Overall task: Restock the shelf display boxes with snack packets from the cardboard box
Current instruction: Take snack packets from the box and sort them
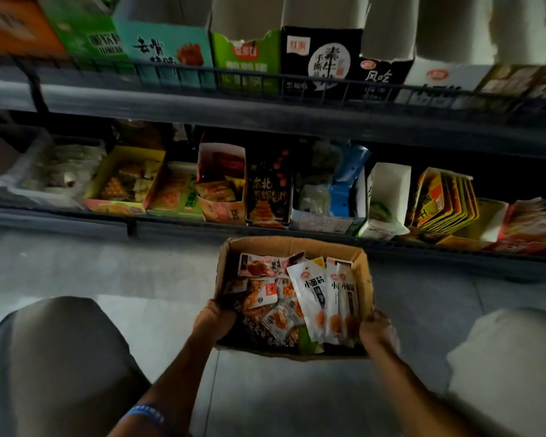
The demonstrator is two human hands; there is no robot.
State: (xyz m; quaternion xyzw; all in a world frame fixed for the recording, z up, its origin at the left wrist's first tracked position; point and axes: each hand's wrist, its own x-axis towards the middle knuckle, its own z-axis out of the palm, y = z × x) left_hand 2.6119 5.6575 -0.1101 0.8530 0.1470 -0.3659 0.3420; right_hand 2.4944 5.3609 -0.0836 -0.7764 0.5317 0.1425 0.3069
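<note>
Both hands grasp the near end of the cardboard box (293,244): the left hand (214,320) curls over its near left corner with the fingers dipping inside among the packets, and the right hand (378,332) clasps the near right corner, fingers bent over the rim. That box sits on the grey floor (108,266) between the person's knees, its far end just in front of the lower shelf (60,216). Inside it, the snack packets lie in a loose heap right between the two hands: three white packets (312,298) on the right side, standing slanted and overlapping, carry the characters 小面筋, and the nearest of them almost touches the right fingers. Orange-and-white packets (265,294) fill the middle and left, one pinkish packet (259,266) lies across the far end, and their print is too small to read. On the lower shelf an open orange display box (223,209) stands almost straight ahead of the cardboard box, with a dark box (269,190) beside it lettered 东北 at the top. On the upper shelf (202,105), behind a wire rail, stand a teal box (164,42), a green box (246,55), a black box (320,58) with a red 红旗-like label and large white brush characters, and a smaller black box (382,74) reading 风吃. A blue wristband (145,413) circles the left forearm.
</note>
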